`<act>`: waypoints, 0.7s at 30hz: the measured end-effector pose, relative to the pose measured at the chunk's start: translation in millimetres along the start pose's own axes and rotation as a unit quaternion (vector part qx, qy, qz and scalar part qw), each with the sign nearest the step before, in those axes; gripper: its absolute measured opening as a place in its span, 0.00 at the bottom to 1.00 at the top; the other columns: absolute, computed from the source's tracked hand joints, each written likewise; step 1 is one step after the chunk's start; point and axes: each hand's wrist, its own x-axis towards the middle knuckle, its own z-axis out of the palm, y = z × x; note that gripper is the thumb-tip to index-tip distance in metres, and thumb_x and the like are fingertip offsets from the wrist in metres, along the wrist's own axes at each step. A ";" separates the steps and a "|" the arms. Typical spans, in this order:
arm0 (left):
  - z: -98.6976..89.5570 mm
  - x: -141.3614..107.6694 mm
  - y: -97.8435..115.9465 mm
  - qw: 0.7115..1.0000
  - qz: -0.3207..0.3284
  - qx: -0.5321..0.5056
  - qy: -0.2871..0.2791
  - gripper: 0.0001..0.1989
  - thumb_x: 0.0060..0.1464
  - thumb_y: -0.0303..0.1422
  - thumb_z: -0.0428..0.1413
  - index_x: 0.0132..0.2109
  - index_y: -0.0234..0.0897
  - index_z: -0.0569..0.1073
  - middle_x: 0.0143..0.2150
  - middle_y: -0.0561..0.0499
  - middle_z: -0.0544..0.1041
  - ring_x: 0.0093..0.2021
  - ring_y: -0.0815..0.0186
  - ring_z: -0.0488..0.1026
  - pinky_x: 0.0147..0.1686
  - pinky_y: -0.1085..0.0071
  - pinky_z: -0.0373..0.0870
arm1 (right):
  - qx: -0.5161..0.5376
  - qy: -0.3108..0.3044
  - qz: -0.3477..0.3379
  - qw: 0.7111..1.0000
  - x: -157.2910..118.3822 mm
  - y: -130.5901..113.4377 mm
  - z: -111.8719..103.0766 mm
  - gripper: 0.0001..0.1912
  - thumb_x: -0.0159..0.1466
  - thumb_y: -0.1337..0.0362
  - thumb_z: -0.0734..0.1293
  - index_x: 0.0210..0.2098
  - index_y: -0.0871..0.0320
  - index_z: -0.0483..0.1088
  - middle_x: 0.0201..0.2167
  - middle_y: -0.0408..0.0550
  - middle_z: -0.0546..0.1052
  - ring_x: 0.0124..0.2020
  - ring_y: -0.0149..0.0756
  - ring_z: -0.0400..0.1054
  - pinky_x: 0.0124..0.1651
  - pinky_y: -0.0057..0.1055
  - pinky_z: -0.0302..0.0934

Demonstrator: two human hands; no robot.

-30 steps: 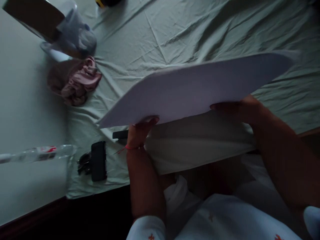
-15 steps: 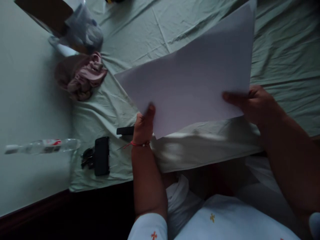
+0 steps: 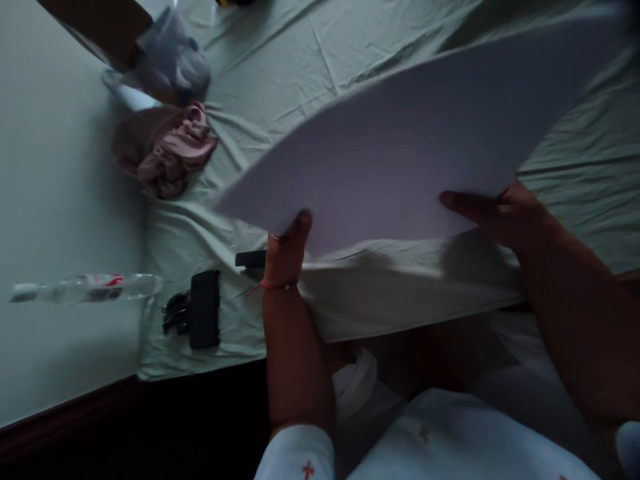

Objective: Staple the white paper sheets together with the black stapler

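A large white sheet of paper [image 3: 380,153] spans the space between my two hands, above the pale green cloth. Its near edge is pinched by my left hand [image 3: 287,253], thumb on top and fingers hidden underneath. My right hand [image 3: 510,213] grips the near right part the same way, thumb lying across the top face. The sheet bows, its far corners spread out left and right, and the far right one is blurred. Whether it is one sheet or several, I cannot tell. A red string bracelet circles my left wrist.
Left of my left arm lie a black phone-like object [image 3: 205,310], a dark bundle [image 3: 176,313] and a dark flat bar [image 3: 250,259]. A clear plastic bottle [image 3: 105,288] is at far left. Behind are a crumpled pink cloth [image 3: 175,150] and a plastic bag [image 3: 175,63]. The green cloth [image 3: 280,60] is wrinkled.
The paper has tilted and bent: its far right corner has swung out to the right and its left corner down and leftward. Both hands keep their grip, nearly in place.
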 end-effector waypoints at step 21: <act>-2.1 -5.4 8.5 0.994 -0.051 -0.095 -0.002 0.33 0.35 0.47 0.77 0.48 0.45 0.76 0.53 0.47 0.81 0.56 0.56 0.78 0.62 0.61 0.74 | 0.082 0.067 0.018 0.994 -1.0 -9.8 7.1 0.23 0.41 0.61 0.85 0.35 0.56 0.80 0.41 0.43 0.81 0.41 0.32 0.73 0.50 0.33 0.72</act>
